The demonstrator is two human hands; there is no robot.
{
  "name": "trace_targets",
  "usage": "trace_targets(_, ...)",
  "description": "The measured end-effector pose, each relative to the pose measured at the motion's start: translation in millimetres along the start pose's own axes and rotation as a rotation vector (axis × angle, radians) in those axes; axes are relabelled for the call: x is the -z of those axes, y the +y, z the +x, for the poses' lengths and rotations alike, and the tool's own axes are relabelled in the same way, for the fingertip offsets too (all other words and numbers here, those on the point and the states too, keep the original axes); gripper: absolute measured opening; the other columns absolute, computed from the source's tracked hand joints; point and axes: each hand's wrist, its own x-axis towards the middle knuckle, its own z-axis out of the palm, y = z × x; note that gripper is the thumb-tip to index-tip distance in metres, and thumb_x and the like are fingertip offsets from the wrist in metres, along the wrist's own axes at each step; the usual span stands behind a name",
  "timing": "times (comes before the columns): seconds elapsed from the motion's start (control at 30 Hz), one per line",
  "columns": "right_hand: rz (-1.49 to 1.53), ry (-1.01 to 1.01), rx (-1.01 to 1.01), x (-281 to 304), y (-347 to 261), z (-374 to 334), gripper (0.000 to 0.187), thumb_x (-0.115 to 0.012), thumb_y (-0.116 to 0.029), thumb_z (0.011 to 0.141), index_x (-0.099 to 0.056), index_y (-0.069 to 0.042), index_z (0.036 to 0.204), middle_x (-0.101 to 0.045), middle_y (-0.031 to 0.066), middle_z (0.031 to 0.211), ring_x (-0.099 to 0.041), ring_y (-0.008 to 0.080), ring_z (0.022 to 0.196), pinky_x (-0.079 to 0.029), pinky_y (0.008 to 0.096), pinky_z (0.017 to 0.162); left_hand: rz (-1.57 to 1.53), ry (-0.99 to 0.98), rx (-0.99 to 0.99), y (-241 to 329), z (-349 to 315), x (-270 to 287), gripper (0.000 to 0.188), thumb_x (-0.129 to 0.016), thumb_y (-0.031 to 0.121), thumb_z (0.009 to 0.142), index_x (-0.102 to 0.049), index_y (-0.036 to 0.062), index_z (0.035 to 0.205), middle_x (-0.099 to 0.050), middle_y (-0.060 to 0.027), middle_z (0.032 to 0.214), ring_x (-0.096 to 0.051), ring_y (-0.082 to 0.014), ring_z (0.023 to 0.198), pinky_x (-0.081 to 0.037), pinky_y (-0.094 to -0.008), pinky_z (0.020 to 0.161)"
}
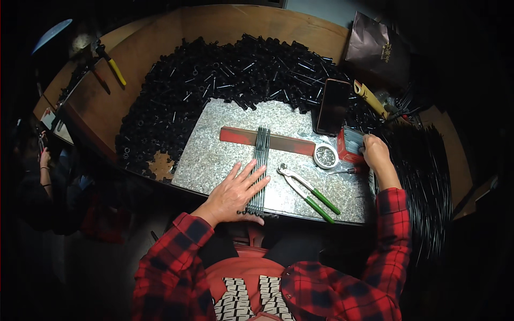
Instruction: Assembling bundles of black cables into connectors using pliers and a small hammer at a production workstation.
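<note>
Rods (262,144): a close row of thin, dark rods, lying across the bar (292,143) on the speckled slab (214,115). Left hand (231,195): fingers spread wide and laid over the lower half of the rods, thumb by their near ends; no closed grip seen. Right hand (378,154): well right of the rods, fingers bent over the red box (348,155); whether they pinch anything cannot be told.

Risk, as judged: with the rods raised at the far end by the bar, uneven pressure from the left hand could roll or fan them. A slipping bar would likely do the same. A hasty pull by the right hand could tip the box or catch the dish (325,156), right of the rods, and spill its contents.

Further items: green-handled pliers (316,208), just right of the rods; phone (333,106), beyond and right of them; heap of black parts (225,75), beyond them.
</note>
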Motion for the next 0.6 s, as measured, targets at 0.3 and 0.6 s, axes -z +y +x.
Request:
trace_targets(0.3,0.433,0.145,-0.067,87.7,-64.4,-27.4,0.011,-0.059,0.004,0.085,-0.049,0.002,0.082,-0.056,0.0141,0.071,-0.062,0.0219,0.068,-0.048,0.0308,0.060,-0.864,0.179,-0.031,23.2,7.9,70.7,0.096,-0.082,0.048,0.060,-0.044,0.0027,0.136,-0.050,-0.0172,0.136,-0.044,-0.0288,0.129,-0.035,-0.0409,0.108)
trace_targets(0.6,0.708,0.153,0.495,165.5,-171.6,-80.8,0.030,-0.055,0.013,0.082,-0.055,0.002,0.110,-0.060,0.0145,0.084,-0.064,0.0218,0.070,-0.051,0.0289,0.058,-1.171,0.226,-0.160,49.1,15.6,122.7,0.036,-0.071,0.007,0.081,-0.061,-0.0043,0.114,-0.069,-0.0160,0.102,-0.066,-0.0244,0.101,-0.051,-0.0338,0.090)
